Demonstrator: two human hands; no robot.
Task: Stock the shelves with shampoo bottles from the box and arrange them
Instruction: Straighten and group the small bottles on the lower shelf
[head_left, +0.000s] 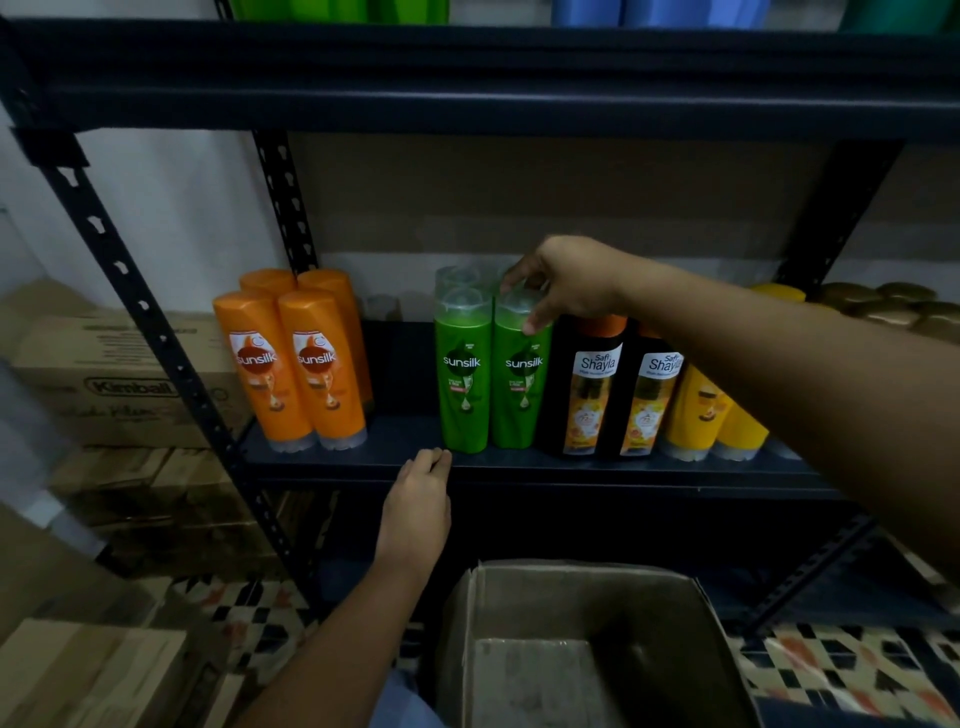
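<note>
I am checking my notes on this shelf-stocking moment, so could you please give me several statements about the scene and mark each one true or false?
1. The right hand grips the clear cap of a green Sunsilk bottle. True.
2. The left hand holds an orange bottle. False: it holds nothing; its fingertips are at the front edge of the shelf.
3. The orange Sunsilk bottles stand to the left of the green ones, with a gap between. True.
4. The black Safi Shayla bottles lie on their sides. False: they stand upright, right of the green bottles.
5. The cardboard box is full of bottles. False: no bottles show in the part seen.
</note>
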